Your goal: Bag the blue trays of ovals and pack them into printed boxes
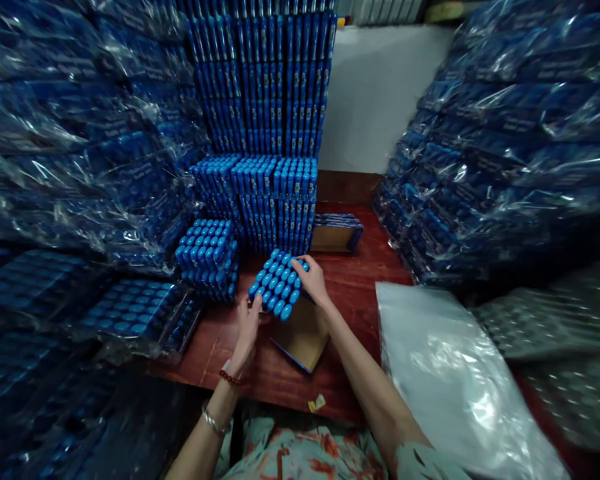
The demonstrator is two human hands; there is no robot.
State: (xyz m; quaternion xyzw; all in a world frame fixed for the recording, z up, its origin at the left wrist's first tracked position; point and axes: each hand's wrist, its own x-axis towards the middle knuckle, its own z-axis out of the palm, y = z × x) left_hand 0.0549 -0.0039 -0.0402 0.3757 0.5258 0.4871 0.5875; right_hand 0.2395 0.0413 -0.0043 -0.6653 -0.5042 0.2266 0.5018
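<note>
Between my hands is a block of small blue tubes [277, 283] with shiny rounded tops, packed in rows and tilted. My left hand [249, 323] grips its near left corner, with the thumb up against the side. At its far right corner, the fingers of my right hand [311, 277] are closed on the edge. Below and partly behind the block, an open shallow cardboard tray [303, 340] with a blue rim lies on the reddish wooden table [220, 347]. What the tubes contain cannot be made out.
Stacked blocks of matching tubes [207, 243] stand left of my hands, with a taller wall of them [275, 100] behind. Plastic-wrapped piles [70, 133] rise at left and right. Nested trays [336, 237] lie at the back; clear plastic bags [435, 360] lie right.
</note>
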